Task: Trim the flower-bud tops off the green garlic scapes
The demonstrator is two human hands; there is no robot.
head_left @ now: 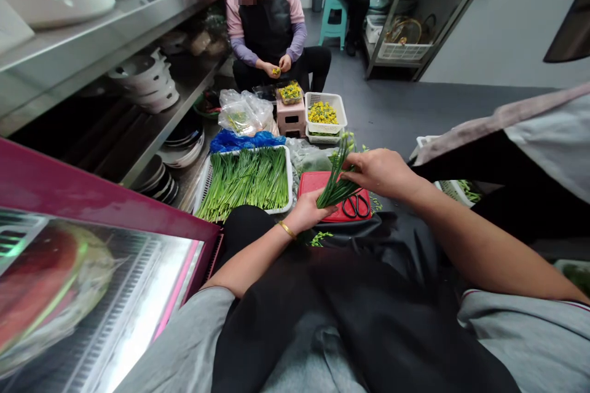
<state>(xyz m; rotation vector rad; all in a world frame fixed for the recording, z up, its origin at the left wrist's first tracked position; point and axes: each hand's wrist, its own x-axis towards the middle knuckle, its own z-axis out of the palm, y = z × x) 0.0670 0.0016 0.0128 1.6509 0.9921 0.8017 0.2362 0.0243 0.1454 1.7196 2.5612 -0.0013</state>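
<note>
Head view: wearer's two hands on one stem bunch.

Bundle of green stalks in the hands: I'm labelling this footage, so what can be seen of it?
The bundle is a handful of long, slim green stalks, with pale yellow-green buds at the upper tips. It slants upward and away, spreading toward the top. The left grip holds the lower ends; the right grip touches stalks higher up and hides some. The red surface lies beyond it in view.
</note>
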